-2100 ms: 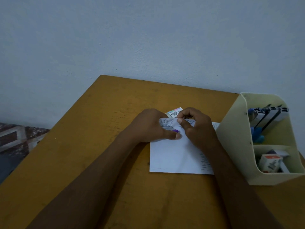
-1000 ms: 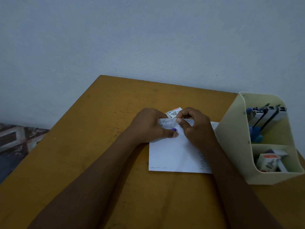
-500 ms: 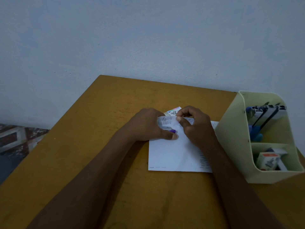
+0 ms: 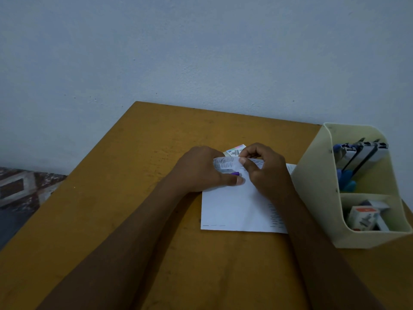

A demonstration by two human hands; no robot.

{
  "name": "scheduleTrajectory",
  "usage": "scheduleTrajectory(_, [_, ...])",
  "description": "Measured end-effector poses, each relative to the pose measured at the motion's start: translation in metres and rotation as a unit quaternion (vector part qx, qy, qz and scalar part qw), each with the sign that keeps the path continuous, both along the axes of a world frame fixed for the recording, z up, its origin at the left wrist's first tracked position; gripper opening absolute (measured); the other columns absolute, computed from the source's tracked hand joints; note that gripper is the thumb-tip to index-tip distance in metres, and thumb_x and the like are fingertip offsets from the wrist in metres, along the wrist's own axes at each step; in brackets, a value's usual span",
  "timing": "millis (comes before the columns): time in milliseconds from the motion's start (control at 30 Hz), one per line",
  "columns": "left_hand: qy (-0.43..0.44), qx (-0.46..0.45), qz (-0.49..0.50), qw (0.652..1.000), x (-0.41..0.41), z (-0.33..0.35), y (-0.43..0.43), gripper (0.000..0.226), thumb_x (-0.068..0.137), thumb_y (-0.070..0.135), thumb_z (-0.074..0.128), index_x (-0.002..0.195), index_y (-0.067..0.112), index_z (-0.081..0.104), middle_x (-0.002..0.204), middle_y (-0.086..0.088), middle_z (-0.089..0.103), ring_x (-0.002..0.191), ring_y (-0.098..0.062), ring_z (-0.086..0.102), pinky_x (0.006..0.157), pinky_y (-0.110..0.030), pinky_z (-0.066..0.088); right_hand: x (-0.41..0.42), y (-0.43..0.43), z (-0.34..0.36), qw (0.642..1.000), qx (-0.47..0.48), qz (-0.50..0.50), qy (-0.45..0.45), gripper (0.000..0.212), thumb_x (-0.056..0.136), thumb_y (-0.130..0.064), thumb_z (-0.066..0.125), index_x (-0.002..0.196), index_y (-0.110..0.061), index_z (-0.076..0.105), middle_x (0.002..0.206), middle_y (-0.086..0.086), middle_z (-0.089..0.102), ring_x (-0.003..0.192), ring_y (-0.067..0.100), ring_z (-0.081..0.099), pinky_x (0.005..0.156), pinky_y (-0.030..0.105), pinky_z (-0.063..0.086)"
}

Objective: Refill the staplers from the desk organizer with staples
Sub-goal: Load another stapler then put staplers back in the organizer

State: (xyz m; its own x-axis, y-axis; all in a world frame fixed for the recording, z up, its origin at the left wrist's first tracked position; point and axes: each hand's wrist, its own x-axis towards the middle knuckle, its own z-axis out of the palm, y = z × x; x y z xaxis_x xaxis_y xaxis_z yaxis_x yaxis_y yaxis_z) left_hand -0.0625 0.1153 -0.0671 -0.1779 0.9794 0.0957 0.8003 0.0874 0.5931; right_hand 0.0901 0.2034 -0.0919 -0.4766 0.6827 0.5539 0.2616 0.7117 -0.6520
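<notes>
Fingers [image 4: 257, 152] of the right hand [image 4: 268, 175] are curled; thumb and forefinger pinch the turned-up far corner of a white printed paper sheet [image 4: 232, 209]. The left hand [image 4: 201, 168] is closed around a small purple-tipped item [image 4: 235, 173], with the thumb laid flat along the sheet beneath it. Only the purple tip shows between the turned-up corner and the thumb. The body of the item is hidden, so it cannot be confirmed as a stapler. The left fingers are behind the hand and out of sight. The sheet lies flat on a yellow-brown wooden table [image 4: 134, 209], its right edge under the right forearm.

A cream plastic desk organizer [image 4: 317, 186] stands at the right edge of the table, just beside the sheet. It has two compartments. The rear compartment holds a row of black-and-silver staplers [image 4: 362, 153] standing on end and leaning toward the back wall, with blue plastic parts [image 4: 346, 181] below them. The exact count is hard to make out; at least three show. The front compartment holds small white cardboard boxes [image 4: 363, 217], one with a red top panel; the printing is too small to read.

A small colour-printed box [image 4: 235, 151] lies on the table just behind the hands, mostly covered by them. Both forearms are cut off by the bottom edge of the frame. A patterned floor [image 4: 20, 186] shows at the left, dim and blurred.
</notes>
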Motion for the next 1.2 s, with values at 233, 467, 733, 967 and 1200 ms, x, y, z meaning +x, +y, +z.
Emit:
scheduleTrajectory(233, [0.004, 0.010, 0.013, 1.000, 0.001, -0.001, 0.002, 0.045, 0.065, 0.065, 0.072, 0.073, 0.021, 0.071, 0.058, 0.002, 0.061, 0.046, -0.009, 0.049, 0.044, -0.025, 0.030, 0.000, -0.001, 0.000, 1.000, -0.009, -0.003, 0.007, 0.008, 0.077, -0.004, 0.066, 0.076, -0.012, 0.063, 0.076, -0.008, 0.060, 0.076, 0.003, 0.052, 0.067, 0.005, 0.038])
scheduleTrajectory(467, [0.001, 0.026, 0.012, 1.000, 0.000, -0.006, 0.003, 0.050, 0.065, 0.061, 0.075, 0.071, 0.012, 0.071, 0.058, -0.005, 0.062, 0.048, -0.018, 0.049, 0.047, -0.029, 0.028, -0.001, 0.001, -0.003, 1.000, 0.010, 0.005, -0.003, 0.001, 0.076, -0.011, 0.063, 0.077, -0.011, 0.063, 0.078, -0.006, 0.061, 0.077, 0.007, 0.054, 0.070, 0.010, 0.039])
scheduleTrajectory(733, [0.028, 0.059, 0.036, 0.997, 0.006, -0.004, 0.002, 0.033, 0.069, 0.056, 0.075, 0.062, 0.025, 0.062, 0.044, 0.008, 0.044, 0.040, -0.009, 0.038, 0.045, -0.024, 0.023, -0.001, 0.002, -0.004, 1.000, 0.021, 0.001, 0.001, 0.001, 0.075, -0.011, 0.062, 0.076, -0.010, 0.063, 0.077, -0.007, 0.060, 0.077, 0.004, 0.052, 0.070, 0.009, 0.038])
scheduleTrajectory(967, [0.021, -0.003, -0.010, 1.000, 0.001, 0.002, 0.002, 0.046, 0.066, 0.062, 0.074, 0.076, 0.017, 0.069, 0.065, -0.002, 0.064, 0.052, -0.015, 0.052, 0.047, -0.027, 0.030, 0.000, 0.002, -0.003, 1.000, 0.009, -0.005, 0.004, 0.005, 0.077, -0.007, 0.064, 0.076, -0.012, 0.063, 0.077, -0.009, 0.059, 0.076, 0.002, 0.050, 0.068, 0.005, 0.037])
scheduleTrajectory(1200, [0.007, -0.071, -0.035, 0.997, -0.006, 0.012, -0.008, 0.043, 0.073, 0.058, 0.070, 0.094, 0.020, 0.068, 0.083, 0.001, 0.067, 0.071, -0.013, 0.062, 0.055, -0.026, 0.040, -0.001, 0.001, -0.002, 1.000, -0.012, -0.005, 0.002, 0.005, 0.078, -0.009, 0.065, 0.077, -0.013, 0.063, 0.079, -0.008, 0.061, 0.075, 0.004, 0.053, 0.068, 0.003, 0.036])
